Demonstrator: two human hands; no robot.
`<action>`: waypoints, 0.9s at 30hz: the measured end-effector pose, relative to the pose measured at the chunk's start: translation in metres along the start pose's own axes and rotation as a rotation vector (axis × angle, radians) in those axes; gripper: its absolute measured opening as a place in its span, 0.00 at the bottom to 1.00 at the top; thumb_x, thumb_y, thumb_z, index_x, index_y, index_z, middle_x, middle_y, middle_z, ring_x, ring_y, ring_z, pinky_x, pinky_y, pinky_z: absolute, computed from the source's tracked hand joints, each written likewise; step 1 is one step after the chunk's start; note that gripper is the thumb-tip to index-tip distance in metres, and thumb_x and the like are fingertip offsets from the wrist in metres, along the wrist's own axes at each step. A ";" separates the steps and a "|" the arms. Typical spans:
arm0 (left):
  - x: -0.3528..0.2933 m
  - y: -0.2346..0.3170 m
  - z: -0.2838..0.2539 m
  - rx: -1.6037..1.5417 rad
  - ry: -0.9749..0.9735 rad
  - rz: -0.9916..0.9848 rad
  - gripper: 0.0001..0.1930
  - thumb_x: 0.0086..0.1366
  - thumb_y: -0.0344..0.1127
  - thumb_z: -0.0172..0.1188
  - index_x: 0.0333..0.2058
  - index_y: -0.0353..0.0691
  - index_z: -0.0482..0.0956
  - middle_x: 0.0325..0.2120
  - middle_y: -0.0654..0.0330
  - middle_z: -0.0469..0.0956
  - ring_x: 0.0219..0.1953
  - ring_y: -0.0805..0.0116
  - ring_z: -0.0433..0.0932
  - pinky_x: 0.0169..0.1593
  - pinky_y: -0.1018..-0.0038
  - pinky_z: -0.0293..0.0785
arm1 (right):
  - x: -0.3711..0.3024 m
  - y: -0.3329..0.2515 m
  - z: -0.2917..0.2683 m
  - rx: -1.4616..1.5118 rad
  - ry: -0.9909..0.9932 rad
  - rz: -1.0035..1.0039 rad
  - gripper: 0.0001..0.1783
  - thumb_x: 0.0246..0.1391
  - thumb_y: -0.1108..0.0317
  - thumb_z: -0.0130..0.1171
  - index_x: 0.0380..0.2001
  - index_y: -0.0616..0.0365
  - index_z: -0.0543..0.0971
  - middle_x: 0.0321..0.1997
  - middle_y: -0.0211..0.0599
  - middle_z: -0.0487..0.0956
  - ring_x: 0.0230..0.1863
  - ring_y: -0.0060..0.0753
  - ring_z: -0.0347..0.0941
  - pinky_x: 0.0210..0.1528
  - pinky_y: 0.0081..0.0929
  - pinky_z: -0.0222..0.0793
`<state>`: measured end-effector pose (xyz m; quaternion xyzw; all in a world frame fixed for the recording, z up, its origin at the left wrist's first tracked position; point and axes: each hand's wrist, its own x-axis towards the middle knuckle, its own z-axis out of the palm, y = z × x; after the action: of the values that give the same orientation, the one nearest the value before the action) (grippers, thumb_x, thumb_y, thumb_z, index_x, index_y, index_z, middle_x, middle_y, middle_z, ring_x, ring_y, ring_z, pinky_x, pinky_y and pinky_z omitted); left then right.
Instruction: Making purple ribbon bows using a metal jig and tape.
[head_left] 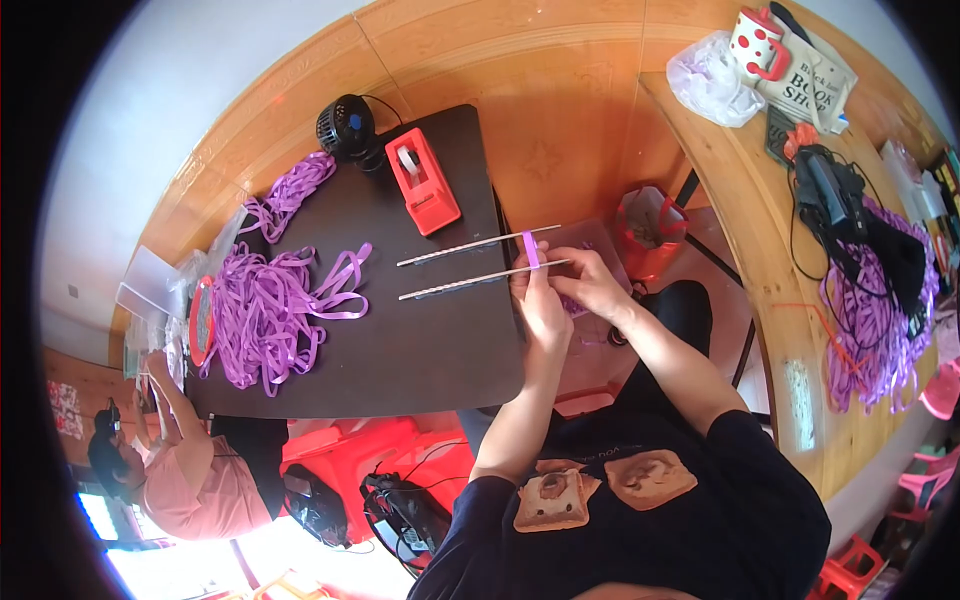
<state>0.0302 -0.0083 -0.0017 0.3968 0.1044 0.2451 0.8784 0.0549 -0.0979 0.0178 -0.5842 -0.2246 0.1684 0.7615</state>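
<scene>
Two thin pale rods point(450, 283) with a twisted pattern lie side by side, reaching past the right edge of the dark table. A purple ribbon point(531, 250) crosses them as a short band near their right ends. My left hand point(545, 308) is closed at the near rod, thumb and fingers pinching the lower end of the band. Close beside it, my right hand point(596, 287) has its fingers bent together by the ribbon and the near rod's tip. What lies between the right fingertips is partly hidden. More purple ribbon shows below the hands.
On the dark table point(420, 370) sit loose purple ribbon heaps point(265, 315), a red tape dispenser point(425, 185) and a small black fan point(346, 130). A wooden table point(800, 350) at right holds bags and more ribbon. A red bin point(650, 225) stands between. Another person point(205, 480) sits at lower left.
</scene>
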 end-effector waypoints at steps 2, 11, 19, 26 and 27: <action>-0.003 0.001 0.004 -0.018 0.010 -0.022 0.07 0.65 0.32 0.55 0.38 0.36 0.77 0.39 0.59 0.77 0.41 0.71 0.74 0.48 0.76 0.68 | 0.000 0.012 0.000 0.038 0.020 0.012 0.13 0.52 0.75 0.57 0.42 0.66 0.75 0.37 0.35 0.79 0.39 0.22 0.73 0.43 0.19 0.69; -0.013 0.015 0.013 -0.008 0.123 -0.108 0.10 0.63 0.24 0.49 0.41 0.33 0.76 0.38 0.58 0.77 0.39 0.71 0.75 0.45 0.78 0.70 | -0.009 0.014 0.028 0.124 0.233 0.071 0.06 0.55 0.76 0.54 0.33 0.66 0.79 0.31 0.32 0.79 0.32 0.19 0.73 0.34 0.17 0.69; -0.033 0.043 0.033 0.136 0.154 -0.087 0.08 0.62 0.23 0.50 0.40 0.31 0.73 0.32 0.60 0.75 0.36 0.73 0.74 0.42 0.78 0.69 | -0.015 -0.012 0.041 0.309 0.229 0.170 0.09 0.54 0.79 0.49 0.32 0.64 0.79 0.31 0.32 0.78 0.31 0.21 0.74 0.33 0.17 0.69; -0.031 0.054 0.031 0.108 0.122 -0.179 0.06 0.59 0.22 0.51 0.36 0.32 0.73 0.30 0.60 0.75 0.33 0.73 0.73 0.39 0.79 0.69 | -0.015 -0.009 0.045 0.379 0.253 0.172 0.09 0.52 0.82 0.49 0.28 0.63 0.79 0.29 0.33 0.78 0.29 0.22 0.74 0.30 0.17 0.69; -0.032 0.057 0.032 0.102 0.124 -0.198 0.06 0.59 0.21 0.51 0.35 0.32 0.73 0.30 0.60 0.75 0.32 0.73 0.74 0.39 0.79 0.69 | -0.014 -0.011 0.047 0.400 0.259 0.183 0.10 0.51 0.82 0.48 0.27 0.63 0.79 0.29 0.33 0.78 0.29 0.22 0.74 0.29 0.17 0.69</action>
<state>-0.0046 -0.0129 0.0617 0.4128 0.2098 0.1755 0.8688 0.0178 -0.0704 0.0369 -0.4567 -0.0337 0.2012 0.8659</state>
